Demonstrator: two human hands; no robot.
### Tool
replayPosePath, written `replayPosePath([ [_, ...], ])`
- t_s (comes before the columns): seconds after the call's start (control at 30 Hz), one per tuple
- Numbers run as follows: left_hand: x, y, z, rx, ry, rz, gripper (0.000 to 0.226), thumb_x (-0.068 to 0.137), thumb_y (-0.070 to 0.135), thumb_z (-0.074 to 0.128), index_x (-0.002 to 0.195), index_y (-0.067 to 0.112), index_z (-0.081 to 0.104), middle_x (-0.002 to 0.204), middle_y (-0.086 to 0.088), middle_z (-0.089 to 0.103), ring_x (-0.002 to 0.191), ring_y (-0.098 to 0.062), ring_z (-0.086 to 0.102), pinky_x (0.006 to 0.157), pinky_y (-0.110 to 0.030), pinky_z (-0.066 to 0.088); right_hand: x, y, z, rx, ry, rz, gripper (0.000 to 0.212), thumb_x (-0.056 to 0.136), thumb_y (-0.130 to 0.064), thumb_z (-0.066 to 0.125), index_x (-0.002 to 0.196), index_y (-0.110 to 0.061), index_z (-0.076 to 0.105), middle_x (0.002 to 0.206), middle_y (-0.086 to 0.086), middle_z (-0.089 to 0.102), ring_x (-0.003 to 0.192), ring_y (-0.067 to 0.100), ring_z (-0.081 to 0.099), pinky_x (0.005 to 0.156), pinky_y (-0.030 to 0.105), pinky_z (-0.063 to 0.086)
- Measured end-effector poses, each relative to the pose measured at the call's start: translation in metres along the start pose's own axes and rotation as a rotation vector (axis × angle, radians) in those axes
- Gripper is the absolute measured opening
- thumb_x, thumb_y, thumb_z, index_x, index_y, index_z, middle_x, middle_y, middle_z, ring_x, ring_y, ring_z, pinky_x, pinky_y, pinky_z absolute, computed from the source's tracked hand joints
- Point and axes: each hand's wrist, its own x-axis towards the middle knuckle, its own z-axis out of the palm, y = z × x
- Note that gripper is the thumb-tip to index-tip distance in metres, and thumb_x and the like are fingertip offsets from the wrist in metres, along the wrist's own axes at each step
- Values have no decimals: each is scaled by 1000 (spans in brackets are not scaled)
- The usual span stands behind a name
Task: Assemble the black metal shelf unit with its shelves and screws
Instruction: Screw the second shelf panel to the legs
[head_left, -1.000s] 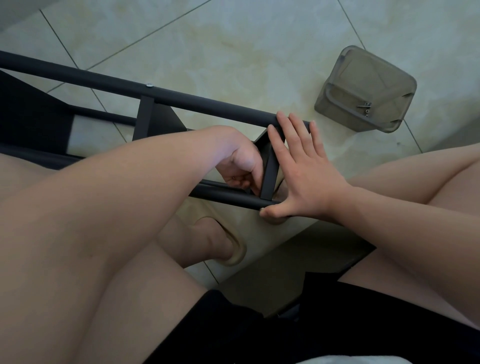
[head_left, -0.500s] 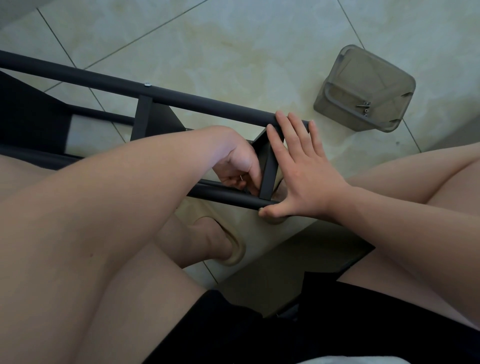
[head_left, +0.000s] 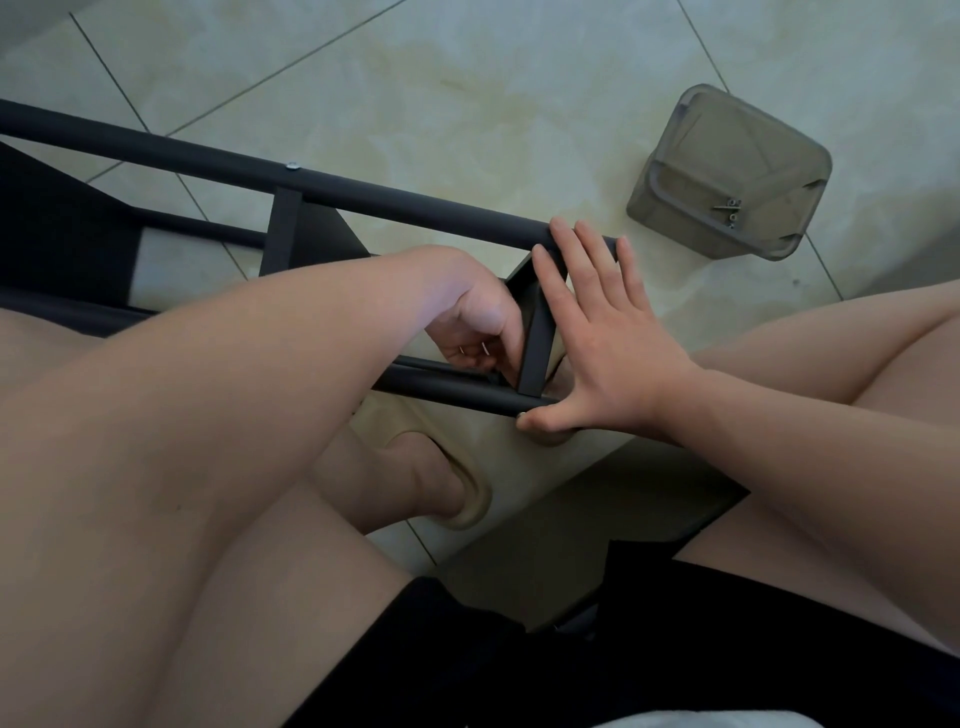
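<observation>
Indoors, by the look a home, down at floor level.
Told by glossy pale marbled floor tiles (head_left: 467, 78) with thin dark grout lines, a beige house slipper (head_left: 470, 501) on a bare foot, and a clear plastic tub (head_left: 727, 156) of loose screws (head_left: 730, 208) set straight on the floor.

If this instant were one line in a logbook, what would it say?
left hand: curled round small metal piece beside shelf end | right hand: flat, bracing both poles | spare screws: in tub

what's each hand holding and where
Left hand seems to pinch a small silvery part beside the black metal shelf panel. Right hand grips nothing, pressing flat.
</observation>
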Motion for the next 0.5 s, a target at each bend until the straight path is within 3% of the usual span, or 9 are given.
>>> replayPosePath([
  [0.13, 1, -2, 1, 21, 10, -28, 10, 91, 19, 67, 99, 15, 71, 79, 6, 68, 61, -6, 47, 61, -19, 39, 0, 0, 0, -4, 1, 2, 144, 61, -96, 45, 161, -1, 3, 167, 23, -7, 156, 38, -9, 125, 57, -4],
  [0.5, -1, 2, 0, 27, -45, -6, 9, 90, 10, 66, 86, 16, 71, 72, 5, 65, 62, -6, 47, 62, -18, 40, 0, 0, 1, -4, 4, 0, 144, 60, -97, 44, 161, -2, 3, 167, 23, -7, 156, 38, -9, 125, 57, -4],
])
